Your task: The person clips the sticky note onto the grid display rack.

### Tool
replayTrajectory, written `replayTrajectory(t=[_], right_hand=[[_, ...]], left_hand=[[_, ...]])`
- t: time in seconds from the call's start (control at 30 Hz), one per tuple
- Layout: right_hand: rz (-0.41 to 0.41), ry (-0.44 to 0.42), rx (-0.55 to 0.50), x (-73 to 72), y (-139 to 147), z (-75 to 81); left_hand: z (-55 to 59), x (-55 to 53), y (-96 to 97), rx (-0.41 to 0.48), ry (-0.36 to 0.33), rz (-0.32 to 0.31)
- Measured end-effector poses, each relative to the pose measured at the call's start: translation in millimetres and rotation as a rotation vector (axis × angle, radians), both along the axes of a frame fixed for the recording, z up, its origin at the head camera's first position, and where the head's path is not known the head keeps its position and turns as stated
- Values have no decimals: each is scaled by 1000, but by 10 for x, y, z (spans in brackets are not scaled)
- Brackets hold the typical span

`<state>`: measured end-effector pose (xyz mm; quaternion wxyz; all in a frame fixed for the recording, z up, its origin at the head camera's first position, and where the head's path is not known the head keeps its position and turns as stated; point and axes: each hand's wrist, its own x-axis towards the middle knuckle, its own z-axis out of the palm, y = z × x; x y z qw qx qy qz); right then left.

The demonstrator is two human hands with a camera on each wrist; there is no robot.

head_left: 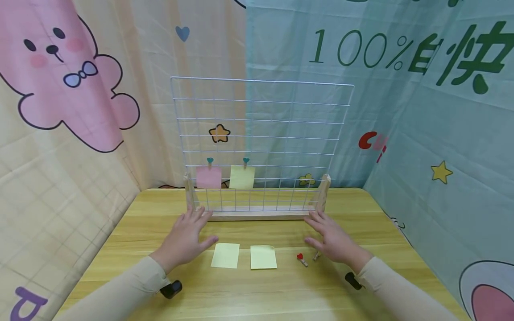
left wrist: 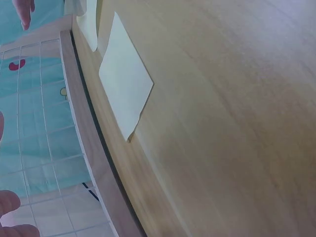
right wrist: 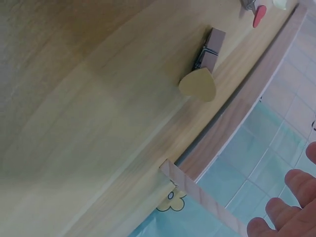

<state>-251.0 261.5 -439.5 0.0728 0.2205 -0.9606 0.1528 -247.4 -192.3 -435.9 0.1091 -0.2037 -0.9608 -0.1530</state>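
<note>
My left hand [head_left: 184, 238], fingers spread and holding nothing, is by the left end of a rack's wooden base [head_left: 261, 218]. At the right end my right hand [head_left: 336, 240] is spread likewise; whether either touches the rack, I cannot tell. A white wire grid [head_left: 261, 102] stands upright in the base. Teal heart clothespins [head_left: 246, 161] hold a pink sticky note [head_left: 209, 177] and a yellow one [head_left: 242, 177] on it. Two pale yellow notes [head_left: 225, 256] [left wrist: 126, 76] lie on the table. Near my right hand lie a red heart clothespin [head_left: 302, 259] and a gold heart clothespin [right wrist: 198, 85].
The wooden table [head_left: 257, 294] runs back to printed curtains [head_left: 297, 40] behind and at both sides. Wooden posts [head_left: 323, 191] brace the grid at each end. A black wrist camera [head_left: 171, 290] sits under each sleeve cuff.
</note>
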Motion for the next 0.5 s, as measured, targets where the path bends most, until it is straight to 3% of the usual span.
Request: replayTrajectory(t=[0.5], right_hand=[[-6, -8, 19, 31, 28, -81]], left_hand=[[-133, 21, 27, -15, -19, -9]])
